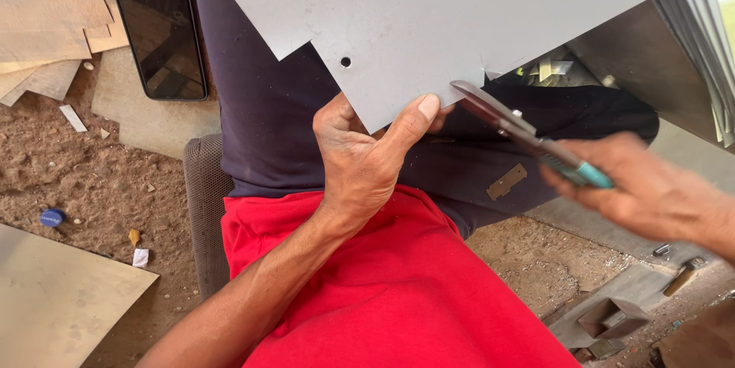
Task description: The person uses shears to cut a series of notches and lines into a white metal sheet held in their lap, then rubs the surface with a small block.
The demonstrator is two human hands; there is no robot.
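A large grey metal sheet (429, 16) with a small round hole is held over my lap. My left hand (364, 157) grips its lower corner, thumb on top. My right hand (651, 192) holds tin snips (521, 130) with teal handles. The blades are at the sheet's lower edge, just right of my left thumb, next to a small notch. I sit on a mesh-sided seat (205, 207), wearing a red shirt and dark trousers.
A black phone (159, 27) lies on wooden boards at top left. A metal sheet (53, 299) lies on the dirt floor at bottom left near a blue cap (52, 218). Small metal offcuts (507, 182) rest on my leg. Metal brackets (612, 318) lie at bottom right.
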